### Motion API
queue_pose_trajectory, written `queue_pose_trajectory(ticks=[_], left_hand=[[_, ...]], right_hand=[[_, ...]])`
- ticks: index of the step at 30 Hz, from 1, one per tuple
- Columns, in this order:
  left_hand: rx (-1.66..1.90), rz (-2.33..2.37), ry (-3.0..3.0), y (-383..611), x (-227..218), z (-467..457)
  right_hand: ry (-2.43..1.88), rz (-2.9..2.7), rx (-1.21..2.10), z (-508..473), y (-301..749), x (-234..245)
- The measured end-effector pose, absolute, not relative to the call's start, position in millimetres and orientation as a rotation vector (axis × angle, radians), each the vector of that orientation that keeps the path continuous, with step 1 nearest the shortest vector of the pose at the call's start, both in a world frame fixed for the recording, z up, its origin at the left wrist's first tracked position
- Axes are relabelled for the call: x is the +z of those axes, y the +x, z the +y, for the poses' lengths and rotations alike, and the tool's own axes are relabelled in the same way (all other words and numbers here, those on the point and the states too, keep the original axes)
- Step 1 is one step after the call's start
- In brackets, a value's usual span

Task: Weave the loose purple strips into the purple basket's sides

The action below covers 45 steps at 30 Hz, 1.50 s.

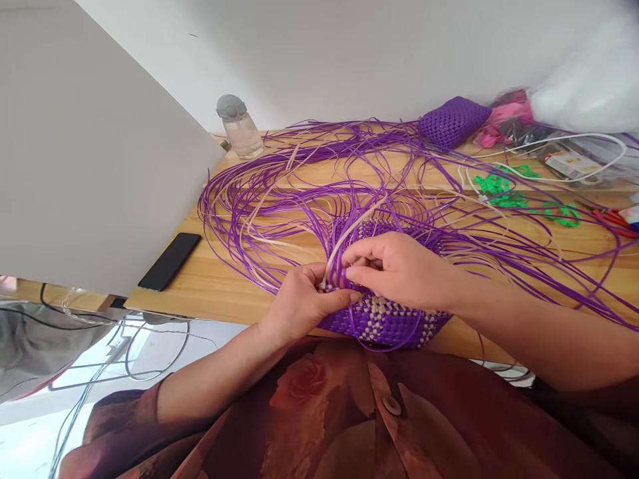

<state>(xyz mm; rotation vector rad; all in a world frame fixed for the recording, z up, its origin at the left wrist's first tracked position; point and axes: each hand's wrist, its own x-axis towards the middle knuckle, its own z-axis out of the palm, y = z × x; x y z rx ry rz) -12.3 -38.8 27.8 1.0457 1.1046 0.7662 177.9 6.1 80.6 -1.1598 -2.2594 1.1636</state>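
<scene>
A partly woven basket of purple and cream plastic strips lies at the table's front edge, against my body. Long loose strips fan out from its upper rim across the table. My left hand grips the near left rim, thumb laid along the weave and fingers curled behind it. My right hand pinches a purple strip between thumb and forefinger, just above the rim and right beside my left thumb. A cream strip rises between the hands. The basket's inside is largely hidden by hands and strips.
A black phone lies at the table's left edge, by a grey partition. A water bottle stands at the back. Rightward are a purple woven piece, green cord, red-handled tool, white cable and plastic bags.
</scene>
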Motion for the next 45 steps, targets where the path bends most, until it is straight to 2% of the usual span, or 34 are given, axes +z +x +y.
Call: queue_pose_trajectory(ticks=[7, 10, 15, 17, 24, 31, 36, 41, 45], left_hand=[[0.784, 1.090, 1.085, -11.8, 31.2, -40.1], [0.773, 1.048, 1.067, -12.1, 31.5, -40.3], [0.849, 1.072, 1.013, -14.9, 24.9, -38.1], [0.841, 1.089, 1.020, -15.4, 22.6, -36.2], [0.944, 1.078, 1.133, -11.7, 23.8, -36.1], [0.891, 0.964, 0.960, -10.6, 21.9, -37.4], [0.935, 0.901, 0.961, -9.7, 18.8, -33.9], [0.857, 0.903, 0.822, -8.7, 18.7, -35.4], [0.873, 0.881, 0.773, -8.0, 20.5, -37.6]], right_hand=[[-1.050, -1.821, 1.927, 20.4, 167.4, 74.6], [-1.050, -1.791, 1.981, 27.2, 169.0, 71.4], [-1.284, -1.486, 1.893, 25.4, 175.7, 69.3], [-1.242, -1.586, 1.910, 17.7, 176.8, 76.4], [-0.786, -2.192, 1.441, 23.7, 159.7, 99.1], [-0.994, -2.483, 0.920, 34.3, 150.1, 91.7], [-1.046, -2.665, 0.483, 17.7, 139.0, 105.4], [-1.214, -2.739, 0.357, 28.0, 133.4, 115.5], [-1.236, -2.679, 0.436, 41.7, 141.3, 107.2]])
